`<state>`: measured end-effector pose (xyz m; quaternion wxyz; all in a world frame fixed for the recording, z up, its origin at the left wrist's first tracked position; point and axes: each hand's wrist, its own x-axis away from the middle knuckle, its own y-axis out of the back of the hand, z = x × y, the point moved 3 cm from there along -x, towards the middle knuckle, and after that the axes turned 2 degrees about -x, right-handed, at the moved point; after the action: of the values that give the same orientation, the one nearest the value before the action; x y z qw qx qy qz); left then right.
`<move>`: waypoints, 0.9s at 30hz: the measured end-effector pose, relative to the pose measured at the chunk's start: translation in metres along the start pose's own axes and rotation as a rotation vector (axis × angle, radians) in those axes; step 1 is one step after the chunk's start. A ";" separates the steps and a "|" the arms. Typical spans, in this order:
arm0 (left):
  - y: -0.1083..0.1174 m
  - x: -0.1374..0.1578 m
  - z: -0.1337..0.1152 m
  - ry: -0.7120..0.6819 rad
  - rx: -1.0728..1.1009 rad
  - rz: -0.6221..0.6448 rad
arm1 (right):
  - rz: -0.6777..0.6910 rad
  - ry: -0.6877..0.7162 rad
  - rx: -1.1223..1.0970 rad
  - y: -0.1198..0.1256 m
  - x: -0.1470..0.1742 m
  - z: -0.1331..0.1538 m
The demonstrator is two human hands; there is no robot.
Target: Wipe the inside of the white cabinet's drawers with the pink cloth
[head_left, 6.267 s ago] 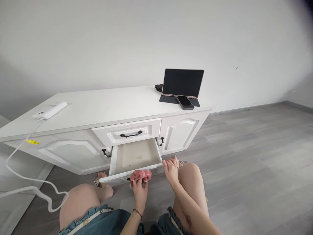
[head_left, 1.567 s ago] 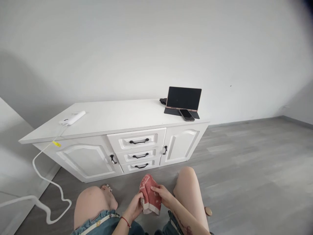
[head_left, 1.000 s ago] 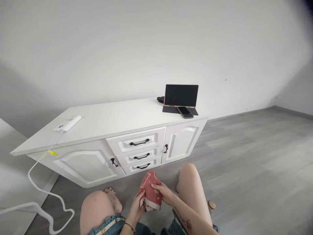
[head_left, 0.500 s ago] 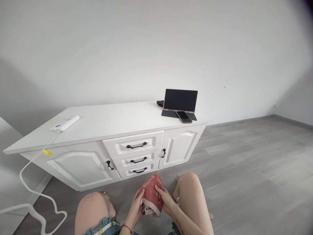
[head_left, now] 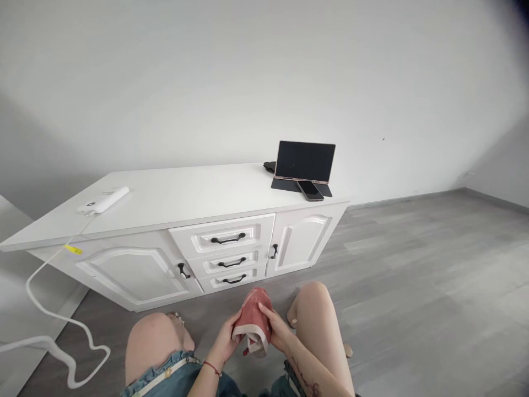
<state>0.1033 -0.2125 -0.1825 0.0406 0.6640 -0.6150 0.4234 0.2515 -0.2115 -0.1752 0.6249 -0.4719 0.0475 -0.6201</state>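
Observation:
Between my knees I hold a folded red cloth (head_left: 253, 314) with a pale border, which looks like a small towel. My left hand (head_left: 226, 337) grips its left side, and my right hand (head_left: 278, 326) grips its right side with the thumb lying on top. The cloth's lower edge curls open, showing pale inner folds and a small dark red bit. The fingers beneath the cloth are hidden.
A white cabinet (head_left: 185, 190) with drawers and doors stands ahead against the wall. On it are a propped tablet (head_left: 305, 161), a phone (head_left: 310, 191), a black item (head_left: 270, 166) and a white power strip (head_left: 108, 200). Its white cord (head_left: 61, 317) hangs at the left.
The cloth has been turned in my hands, so its lower edge now gapes open more. Both hands still hold it. The view has tipped slightly downward.

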 end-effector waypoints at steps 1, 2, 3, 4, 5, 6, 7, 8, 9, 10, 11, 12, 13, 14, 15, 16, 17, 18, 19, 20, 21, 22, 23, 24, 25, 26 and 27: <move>0.000 -0.003 0.001 -0.009 -0.003 0.000 | -0.017 -0.002 0.010 0.000 0.001 -0.001; 0.001 -0.006 0.003 -0.011 -0.006 -0.002 | -0.040 -0.007 0.020 0.000 0.003 -0.001; 0.002 -0.009 0.006 0.001 -0.011 -0.002 | -0.061 -0.015 0.026 0.001 0.004 -0.002; 0.003 -0.012 0.008 0.022 -0.017 0.007 | -0.075 -0.024 0.025 0.001 0.006 -0.002; 0.003 -0.015 0.011 0.049 -0.026 0.026 | -0.079 -0.029 0.017 0.001 0.007 -0.002; 0.004 -0.017 0.013 0.079 -0.035 0.053 | -0.078 -0.030 0.003 0.000 0.008 -0.003; 0.004 -0.018 0.015 0.110 -0.043 0.078 | -0.075 -0.026 -0.011 0.000 0.009 -0.003; 0.003 -0.019 0.016 0.138 -0.053 0.095 | -0.072 -0.021 -0.023 0.000 0.008 -0.003; 0.004 -0.020 0.017 0.159 -0.067 0.100 | -0.072 -0.015 -0.031 0.001 0.008 -0.003; 0.004 -0.019 0.016 0.166 -0.088 0.107 | -0.073 -0.015 -0.033 0.002 0.007 -0.004; 0.003 -0.018 0.016 0.161 -0.115 0.123 | -0.070 -0.022 -0.031 0.004 0.006 -0.004; 0.003 -0.017 0.015 0.142 -0.147 0.146 | -0.059 -0.030 -0.027 0.005 0.005 -0.005; 0.002 -0.016 0.014 0.113 -0.178 0.172 | -0.041 -0.039 -0.024 0.007 0.004 -0.005; 0.002 -0.014 0.014 0.083 -0.204 0.198 | -0.019 -0.046 -0.023 0.009 0.003 -0.006; 0.001 -0.013 0.016 0.057 -0.223 0.217 | 0.005 -0.053 -0.023 0.011 0.002 -0.007; 0.002 -0.011 0.018 0.037 -0.239 0.228 | 0.028 -0.065 -0.019 0.012 0.002 -0.009; 0.003 -0.011 0.021 0.026 -0.259 0.223 | 0.045 -0.078 -0.007 0.014 0.001 -0.011; 0.004 -0.011 0.024 0.025 -0.292 0.207 | 0.051 -0.091 0.010 0.016 0.000 -0.015; 0.007 -0.013 0.026 0.033 -0.345 0.183 | 0.049 -0.102 0.033 0.018 -0.001 -0.019; 0.009 -0.014 0.028 0.043 -0.421 0.152 | 0.038 -0.107 0.056 0.021 -0.003 -0.023; 0.012 -0.016 0.027 0.045 -0.513 0.109 | 0.016 -0.105 0.077 0.024 -0.005 -0.027; 0.014 -0.019 0.023 0.029 -0.608 0.059 | -0.013 -0.100 0.091 0.026 -0.006 -0.030; 0.016 -0.020 0.016 -0.012 -0.696 0.012 | -0.045 -0.097 0.098 0.029 -0.008 -0.032; 0.016 -0.021 0.006 -0.072 -0.761 -0.031 | -0.079 -0.105 0.099 0.032 -0.008 -0.033; 0.014 -0.021 -0.006 -0.133 -0.793 -0.075 | -0.115 -0.117 0.094 0.035 -0.008 -0.033; 0.010 -0.020 -0.020 -0.192 -0.787 -0.111 | -0.148 -0.131 0.083 0.037 -0.008 -0.032; 0.005 -0.018 -0.036 -0.226 -0.746 -0.137 | -0.173 -0.141 0.067 0.039 -0.006 -0.028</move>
<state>0.0829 -0.1795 -0.1728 0.2392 0.6856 -0.6815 0.0914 0.2604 -0.2295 -0.2193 0.5861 -0.4957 -0.0582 -0.6382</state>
